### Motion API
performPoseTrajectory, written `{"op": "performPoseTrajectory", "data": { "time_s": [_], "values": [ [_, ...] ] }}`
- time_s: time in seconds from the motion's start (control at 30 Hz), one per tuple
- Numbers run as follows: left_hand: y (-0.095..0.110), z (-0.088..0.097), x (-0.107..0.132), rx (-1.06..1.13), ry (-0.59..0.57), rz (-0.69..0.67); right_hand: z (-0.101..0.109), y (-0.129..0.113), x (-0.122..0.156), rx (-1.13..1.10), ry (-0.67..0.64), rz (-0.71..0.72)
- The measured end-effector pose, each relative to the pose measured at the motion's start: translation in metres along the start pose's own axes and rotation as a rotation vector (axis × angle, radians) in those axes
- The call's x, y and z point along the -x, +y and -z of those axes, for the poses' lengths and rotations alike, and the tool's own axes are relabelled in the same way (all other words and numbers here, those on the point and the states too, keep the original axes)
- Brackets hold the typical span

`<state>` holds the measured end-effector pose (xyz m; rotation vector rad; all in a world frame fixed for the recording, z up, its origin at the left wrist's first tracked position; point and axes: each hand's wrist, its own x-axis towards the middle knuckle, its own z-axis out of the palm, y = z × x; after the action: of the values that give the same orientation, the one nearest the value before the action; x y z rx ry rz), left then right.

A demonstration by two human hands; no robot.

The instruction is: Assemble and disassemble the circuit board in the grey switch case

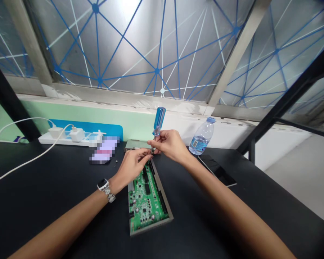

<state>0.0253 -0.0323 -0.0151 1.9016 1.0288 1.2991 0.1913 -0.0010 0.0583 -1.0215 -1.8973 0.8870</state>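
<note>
A screwdriver with a clear blue handle stands nearly upright, its tip pointing down at the far end of a green circuit board in a metal frame. My right hand is closed round its shaft just below the handle. Lower down, my left hand pinches thumb and fingers together at the shaft, over the board's far edge; a watch is on that wrist. The exact tip contact is hidden by my fingers. Behind my hands lies a flat grey-green metal piece, partly covered.
Tiny dark parts lie left of my left hand, near a blurred-out purple item. A white power strip with plugs and cables stands at the back left. To the right are a water bottle and a black phone.
</note>
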Motion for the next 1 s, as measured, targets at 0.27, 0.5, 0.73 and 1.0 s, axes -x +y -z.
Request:
{"op": "performPoseTrajectory", "data": {
  "time_s": [0.27,0.5,0.73,1.0],
  "values": [
    [-0.002,0.007,-0.004,0.137,-0.096,0.031,0.006,-0.007,0.002,-0.112,-0.207,-0.046],
    [-0.001,0.005,-0.003,0.106,-0.093,0.033,0.012,-0.011,0.002,-0.131,-0.270,-0.071],
    [-0.002,-0.004,0.002,0.054,0.007,-0.005,0.010,-0.011,0.002,-0.071,-0.191,0.002],
    [-0.002,-0.001,0.001,0.089,-0.019,0.018,0.022,-0.018,-0.001,-0.214,-0.211,0.097]
  ]
}}
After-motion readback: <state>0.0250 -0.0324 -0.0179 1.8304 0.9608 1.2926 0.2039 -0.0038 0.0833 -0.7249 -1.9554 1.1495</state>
